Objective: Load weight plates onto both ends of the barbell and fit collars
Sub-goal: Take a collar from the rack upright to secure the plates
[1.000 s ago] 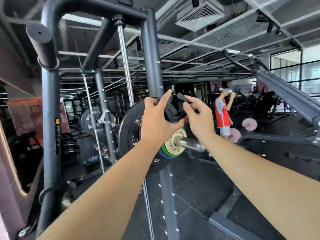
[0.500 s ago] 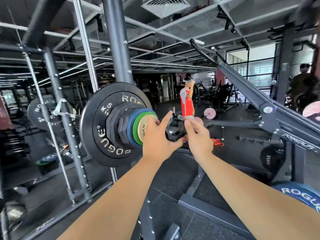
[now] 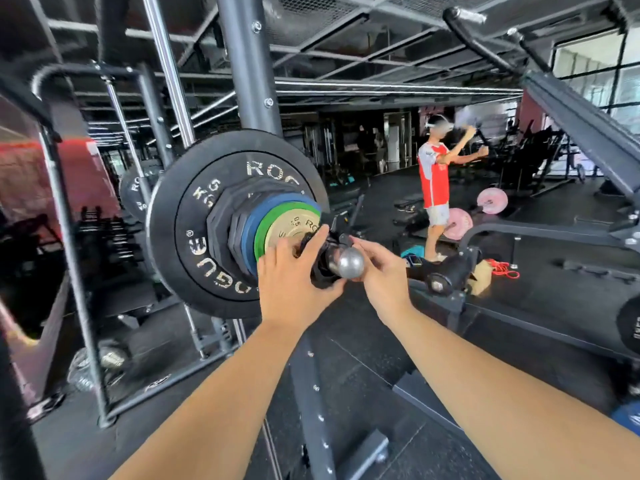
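The barbell's silver sleeve end point(image 3: 350, 264) points toward me at mid frame. On it hang a large black Rogue plate point(image 3: 194, 237), smaller black plates, a blue plate point(image 3: 252, 223), a green plate point(image 3: 264, 230) and a small tan plate point(image 3: 289, 226). A black collar point(image 3: 323, 263) sits on the sleeve just outside the tan plate. My left hand point(image 3: 294, 282) wraps the collar from the left and below. My right hand point(image 3: 384, 271) pinches the collar's lever point(image 3: 341, 239) from the right.
A grey rack upright point(image 3: 249, 71) rises behind the plates and a perforated rack base point(image 3: 311, 393) lies under my arms. A person in a red shirt point(image 3: 434, 181) stands at the back right near pink plates point(image 3: 460, 223). An angled machine frame point(image 3: 581, 123) fills the right.
My head has moved round to face the sleeve end. Both hands have stayed on the collar and slid it further onto the sleeve, closer to the tan plate.
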